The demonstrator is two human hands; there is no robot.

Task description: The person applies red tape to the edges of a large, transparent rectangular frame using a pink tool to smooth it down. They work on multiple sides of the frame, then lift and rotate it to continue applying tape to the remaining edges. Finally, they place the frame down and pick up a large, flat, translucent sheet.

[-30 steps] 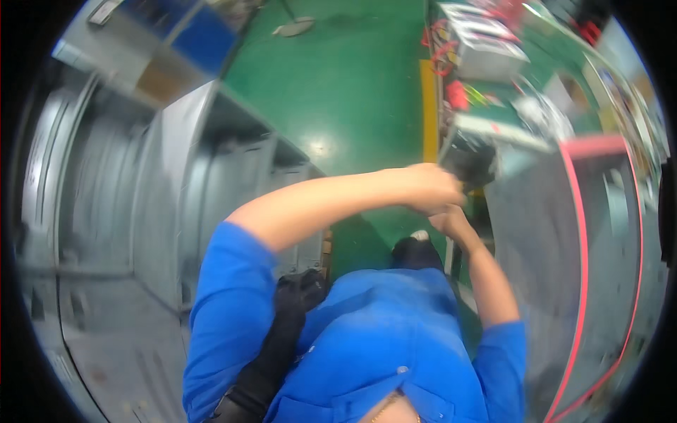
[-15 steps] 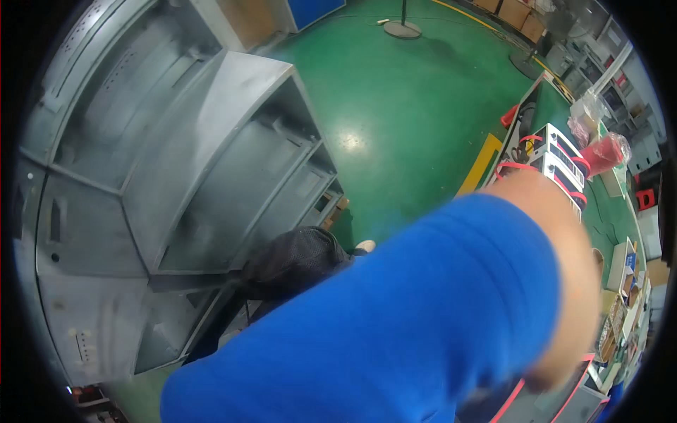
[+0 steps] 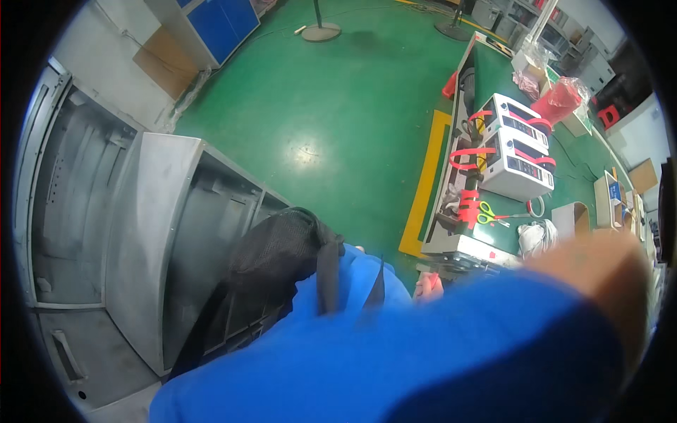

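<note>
A blue sleeve (image 3: 367,352) of mine, seemingly the left, fills the bottom from lower left to right. Its bare, blurred forearm (image 3: 599,261) lies at the right, over the near end of a green-topped bench (image 3: 575,158); neither of my hands can be made out for certain. Just beyond the sleeve, part of a hand (image 3: 429,287) shows by the bench end with something reddish at its fingers; whose it is I cannot tell. Blue clothing (image 3: 360,275) and a black mesh bundle with straps (image 3: 278,243) are beside it. Yellow-green scissors (image 3: 486,213) and white cloth (image 3: 537,238) lie near my forearm.
Two white machines with red bands (image 3: 522,166) stand on the bench, behind them a red plastic-wrapped bundle (image 3: 560,102). Large grey metal cabinets (image 3: 151,233) rise at the left. A round stand base (image 3: 321,32) and a blue-doored cupboard (image 3: 222,25) are farther off.
The view has swung, so the cabinets sit lower and farther left and more of the bench shows. My forearm has come off the white machines; the partial hand and second blue clothing now show.
</note>
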